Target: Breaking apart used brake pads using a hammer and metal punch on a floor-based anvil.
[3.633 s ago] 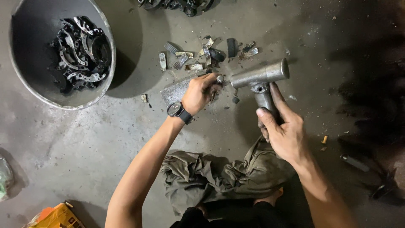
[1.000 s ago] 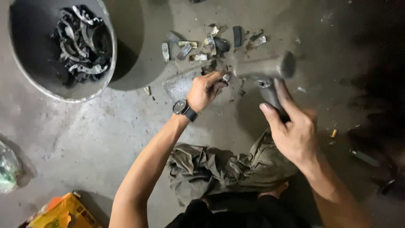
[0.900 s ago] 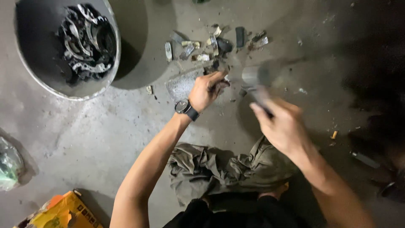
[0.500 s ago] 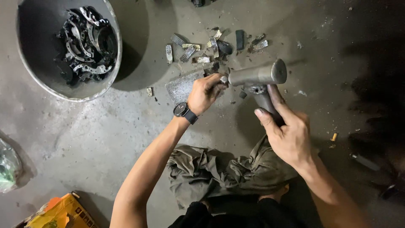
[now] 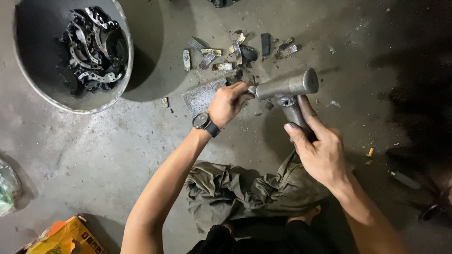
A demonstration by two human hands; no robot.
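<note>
Several metal scraps (image 5: 221, 51) beyond hammer (image 5: 287, 89); bucket (image 5: 28, 80) far left.

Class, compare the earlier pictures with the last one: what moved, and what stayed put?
The hammer in the right hand blurred in a swing about a second ago; now it is sharp again, its head level beside the left hand. Neither hand let go: the right grips the handle, and the left stays pressed on the flat metal block. The grey tub of curved metal parts and the scattered fragments have not shifted.
</note>
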